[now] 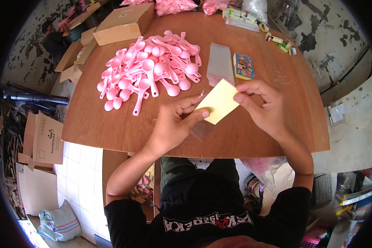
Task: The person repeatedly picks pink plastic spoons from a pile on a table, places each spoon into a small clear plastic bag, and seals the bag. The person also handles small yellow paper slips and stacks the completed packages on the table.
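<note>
A pale yellow card [220, 100] is held tilted above the near middle of the table by both my hands. My left hand [169, 122] is closed on its lower left side, thumb on top. A clear plastic bag [202, 129] shows beneath the card and by the left fingers. My right hand [263, 103] pinches the card's upper right corner between thumb and fingers. Beyond the card lie a stack of clear plastic bags [219, 60] and a stack of blue printed cards [244, 66]. A heap of pink spoons [149, 68] spreads to the left.
The brown wooden table [289, 128] has a closed cardboard box [124, 24] at its far left. Bagged pink spoons [175, 6] and small labelled packs [240, 20] stand at the back. Tape rolls [283, 44] lie far right. Another person [53, 41] is in the left background.
</note>
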### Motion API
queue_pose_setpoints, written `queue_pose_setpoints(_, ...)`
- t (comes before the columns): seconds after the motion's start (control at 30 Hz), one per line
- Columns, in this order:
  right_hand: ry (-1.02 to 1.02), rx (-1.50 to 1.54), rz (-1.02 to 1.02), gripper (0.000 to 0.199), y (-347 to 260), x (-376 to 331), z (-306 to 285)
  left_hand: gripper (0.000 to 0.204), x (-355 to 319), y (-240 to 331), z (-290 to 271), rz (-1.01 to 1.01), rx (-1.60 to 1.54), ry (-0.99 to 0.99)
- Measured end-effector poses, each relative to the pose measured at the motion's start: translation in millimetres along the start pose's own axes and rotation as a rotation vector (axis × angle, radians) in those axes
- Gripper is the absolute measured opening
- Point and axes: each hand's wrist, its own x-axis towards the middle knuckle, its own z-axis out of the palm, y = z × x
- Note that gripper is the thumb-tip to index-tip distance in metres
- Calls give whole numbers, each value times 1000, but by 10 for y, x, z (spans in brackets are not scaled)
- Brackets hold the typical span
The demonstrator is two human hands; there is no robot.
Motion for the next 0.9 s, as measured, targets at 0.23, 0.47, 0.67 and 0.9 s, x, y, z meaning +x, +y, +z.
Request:
queue_pose_setpoints(0.23, -300, -55, -152, 14, -66, 46, 107, 37, -47, 87, 72, -41, 17, -47)
queue_pose_setpoints(0.47, -476, 22, -7, 23, -175, 73, 93, 29, -112, 103, 120, 17, -3, 35)
queue_pose_setpoints(0.67, -732, -35, 247, 21, -440, 138, 130, 23, -131, 48, 143, 326, 95, 155)
queue_pose_setpoints(0.9, -259, -357, -222, 15, -261, 165, 213, 39, -486, -61, 161, 703, 136, 412)
